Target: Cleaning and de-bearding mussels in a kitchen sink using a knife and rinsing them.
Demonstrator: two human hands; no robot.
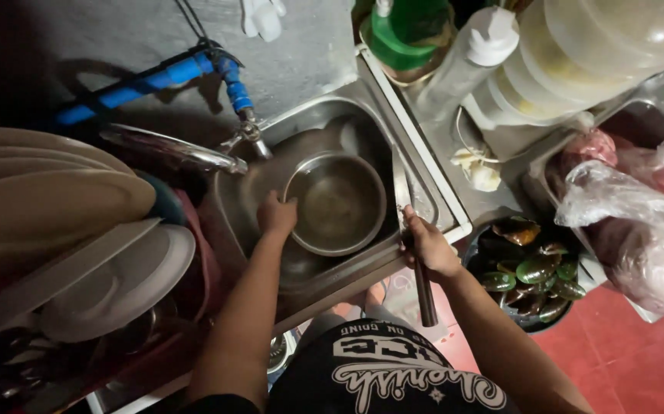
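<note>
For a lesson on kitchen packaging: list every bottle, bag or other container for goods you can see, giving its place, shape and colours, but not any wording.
Green bottle: top centre, behind the sink; round, white pump top.
Clear bottle: right of the green one; slim, white cap.
Large jug: top right; wide, see-through, yellowish.
Plastic bags: right edge; crumpled, clear, reddish contents.
No signs or screens are visible.

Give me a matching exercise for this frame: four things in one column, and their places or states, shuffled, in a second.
1. metal bowl
2. knife
3. mussels
4. blue pipe

a. in a dark basin right of the sink
b. on the wall, leading to the tap
c. in the sink, left hand on its rim
d. gripped by the right hand

Pairs: 1-c, 2-d, 3-a, 4-b
</note>
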